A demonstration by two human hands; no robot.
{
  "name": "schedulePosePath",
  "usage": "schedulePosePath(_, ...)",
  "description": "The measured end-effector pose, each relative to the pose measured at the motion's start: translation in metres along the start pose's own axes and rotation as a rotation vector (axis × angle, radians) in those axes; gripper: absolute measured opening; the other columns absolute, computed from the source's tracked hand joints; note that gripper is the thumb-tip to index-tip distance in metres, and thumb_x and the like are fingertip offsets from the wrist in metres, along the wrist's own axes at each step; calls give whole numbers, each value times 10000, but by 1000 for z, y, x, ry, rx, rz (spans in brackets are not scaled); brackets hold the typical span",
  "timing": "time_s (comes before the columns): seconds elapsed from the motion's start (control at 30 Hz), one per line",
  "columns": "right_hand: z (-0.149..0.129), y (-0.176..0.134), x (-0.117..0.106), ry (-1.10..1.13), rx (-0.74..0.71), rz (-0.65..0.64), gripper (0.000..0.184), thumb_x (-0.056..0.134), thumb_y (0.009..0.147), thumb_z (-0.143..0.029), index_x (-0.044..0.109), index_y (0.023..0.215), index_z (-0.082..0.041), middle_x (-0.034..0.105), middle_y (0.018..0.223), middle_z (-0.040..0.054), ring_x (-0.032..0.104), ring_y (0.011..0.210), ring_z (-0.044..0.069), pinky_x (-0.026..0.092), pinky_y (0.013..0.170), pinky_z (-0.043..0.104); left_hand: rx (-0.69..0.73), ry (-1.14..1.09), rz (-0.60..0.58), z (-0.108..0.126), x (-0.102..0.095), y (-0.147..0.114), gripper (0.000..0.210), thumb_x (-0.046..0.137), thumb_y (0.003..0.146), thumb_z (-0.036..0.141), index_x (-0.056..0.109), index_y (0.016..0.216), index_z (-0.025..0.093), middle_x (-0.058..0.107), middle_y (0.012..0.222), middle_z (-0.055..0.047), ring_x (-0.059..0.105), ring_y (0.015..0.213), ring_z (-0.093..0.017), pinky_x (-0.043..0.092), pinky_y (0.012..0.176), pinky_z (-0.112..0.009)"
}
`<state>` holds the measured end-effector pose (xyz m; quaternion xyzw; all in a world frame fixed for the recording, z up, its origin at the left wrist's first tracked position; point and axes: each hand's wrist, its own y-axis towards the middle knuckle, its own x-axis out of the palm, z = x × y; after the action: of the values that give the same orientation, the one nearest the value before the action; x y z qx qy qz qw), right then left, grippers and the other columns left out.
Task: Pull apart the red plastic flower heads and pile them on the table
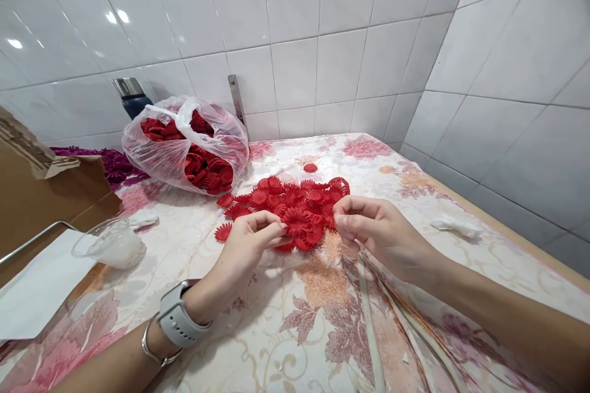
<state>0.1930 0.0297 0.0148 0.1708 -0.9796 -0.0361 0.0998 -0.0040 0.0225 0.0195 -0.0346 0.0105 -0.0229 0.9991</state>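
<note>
Red flower-shaped pieces with fringed petals [262, 195] lie in a loose pile on the flowered tablecloth. My left hand [253, 233] comes in from the left, thumb and forefinger pinched at the edge of a red fringed flower [297, 222] at the front of the pile. At the pile's right side, my right hand [369, 227] is closed, its thumb pressed against the forefinger. What those fingers hold, if anything, cannot be made out. Thin pale and brown strips [369, 319] run along the cloth below my right hand.
A clear plastic bag [138, 144] full of red pieces stands behind, beside a dark bottle [133, 101] and purple pieces [117, 166]. Left are a cardboard box [74, 193], white paper [41, 288] and a plastic cup [115, 249]. Crumpled white tissue [456, 226] lies right. Tiled walls enclose the table.
</note>
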Motion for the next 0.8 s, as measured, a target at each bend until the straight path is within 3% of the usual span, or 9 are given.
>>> schedulePosePath(0.3, -3, 12, -12, -273, 70, 89, 125, 619, 658, -267, 536, 631, -177, 456, 468, -62, 354, 385, 54, 196, 353, 199, 30, -32, -73, 0, 7, -10, 117, 675, 641, 242, 602, 627, 152, 596, 601, 25, 568, 600, -113, 437, 616, -226)
schedulePosePath(0.43, -7, 11, -12, -355, 84, -36, 98, 608, 679, -241, 536, 674, -174, 490, 577, -48, 418, 440, 57, 280, 398, 195, 134, 89, -68, -2, 6, -13, 96, 672, 673, 224, 610, 651, 155, 587, 634, 27, 528, 605, -104, 404, 573, -205)
schedulePosePath(0.53, -8, 8, -10, -337, 117, -83, 140, 572, 723, -312, 537, 770, -186, 519, 665, -30, 494, 482, 86, 360, 439, 220, 203, 151, -70, -3, 6, -14, 77, 657, 701, 208, 603, 671, 163, 590, 659, 25, 533, 627, -110, 409, 586, -207)
schedulePosePath(0.63, -5, 5, -7, -402, 78, -77, 282, 638, 713, -392, 540, 891, -195, 574, 826, 21, 562, 658, 145, 436, 525, 256, 208, 159, -123, -4, 8, -18, 50, 637, 725, 196, 605, 702, 165, 609, 695, 13, 562, 667, -126, 426, 621, -218)
schedulePosePath(0.73, 0, 4, -5, -436, 70, -97, 448, 724, 669, -365, 534, 1044, -210, 591, 952, 53, 562, 828, 185, 454, 599, 271, 188, 121, -189, -4, 9, -19, 27, 626, 730, 186, 612, 740, 165, 623, 738, 2, 590, 720, -145, 441, 659, -233)
schedulePosePath(0.8, 0, 5, -4, -379, 102, -141, 349, 707, 692, -338, 565, 976, -195, 609, 883, 46, 572, 784, 176, 434, 569, 261, 164, 85, -199, -3, 10, -18, 34, 630, 723, 187, 606, 737, 167, 619, 735, 5, 596, 728, -147, 448, 674, -237)
